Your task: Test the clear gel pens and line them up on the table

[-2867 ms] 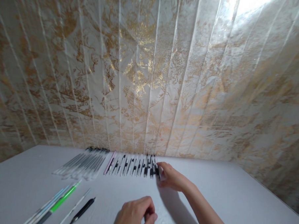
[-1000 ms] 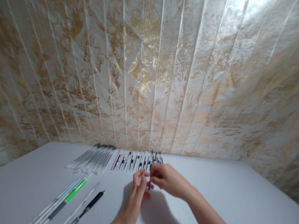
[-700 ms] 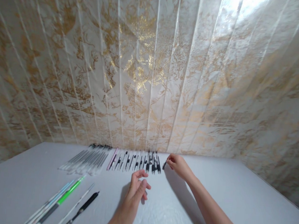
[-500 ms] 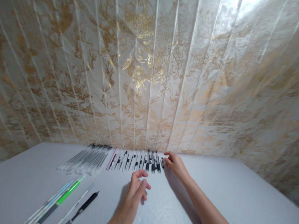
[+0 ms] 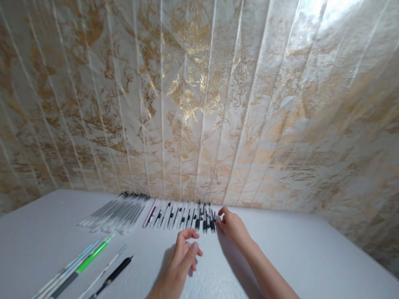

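At the back of the white table (image 5: 267, 258) lies a row of disassembled pens, with clear barrels (image 5: 166, 218), thin dark refills and small black parts. My right hand (image 5: 233, 226) is at the row's right end, beside the last black-gripped pen (image 5: 212, 223). Its thumb and index finger are apart, and a small dark piece lies against that pen by the fingertips. Closer to me, my left hand (image 5: 183, 257) hovers below the row with loosely curled fingers and nothing in them. A pink pen barrel (image 5: 150, 212) marks the row's left end.
Left of the row is a batch of clear tubes with grey refills (image 5: 117, 214), dark at their far ends. Front left lie a bright green pen (image 5: 94, 255), several pale thin sticks (image 5: 68, 267) and a black pen (image 5: 114, 273). A gold-patterned curtain (image 5: 188, 100) hangs behind.
My hands came together in front of the row, then my right hand carried a small dark piece to the row's right end and let it go against the last pen. My left hand stayed.
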Motion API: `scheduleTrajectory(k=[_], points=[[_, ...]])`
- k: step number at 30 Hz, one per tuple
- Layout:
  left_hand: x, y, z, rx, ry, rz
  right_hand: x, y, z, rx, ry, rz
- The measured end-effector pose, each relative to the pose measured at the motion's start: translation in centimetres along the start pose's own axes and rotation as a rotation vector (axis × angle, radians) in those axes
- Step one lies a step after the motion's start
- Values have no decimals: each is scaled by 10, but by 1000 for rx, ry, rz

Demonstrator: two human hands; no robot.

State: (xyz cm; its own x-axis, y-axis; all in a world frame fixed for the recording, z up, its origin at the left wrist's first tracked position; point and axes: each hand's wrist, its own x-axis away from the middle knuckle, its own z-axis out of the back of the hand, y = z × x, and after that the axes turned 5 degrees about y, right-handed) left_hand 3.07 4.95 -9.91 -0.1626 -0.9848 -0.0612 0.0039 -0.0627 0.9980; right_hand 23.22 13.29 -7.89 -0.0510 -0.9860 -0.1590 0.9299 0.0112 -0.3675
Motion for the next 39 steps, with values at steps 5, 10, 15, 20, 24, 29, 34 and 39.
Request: scheduleTrajectory(k=[5, 10, 15, 20, 24, 29, 34, 39], points=[[0, -2, -2, 14, 34, -14, -2, 3, -3, 56, 22, -5], [0, -1, -2, 10, 13, -9, -3, 1, -7, 59, 49, 4], [0, -1, -1, 3, 17, -18, -4, 4, -9, 9, 65, -1], [0, -1, 1, -5, -10, -12, -2, 6, -7, -105, 28, 71], [0, 0, 0, 13, -20, 1, -2, 7, -9, -283, 10, 114], [0, 0, -2, 14, 18, -10, -5, 11, -12, -354, 2, 113], [0, -1, 1, -7, -20, -22, -6, 17, -11, -430, -60, 143], [0, 0, 1, -8, -11, -25, -6, 22, -7, -499, -158, 197]])
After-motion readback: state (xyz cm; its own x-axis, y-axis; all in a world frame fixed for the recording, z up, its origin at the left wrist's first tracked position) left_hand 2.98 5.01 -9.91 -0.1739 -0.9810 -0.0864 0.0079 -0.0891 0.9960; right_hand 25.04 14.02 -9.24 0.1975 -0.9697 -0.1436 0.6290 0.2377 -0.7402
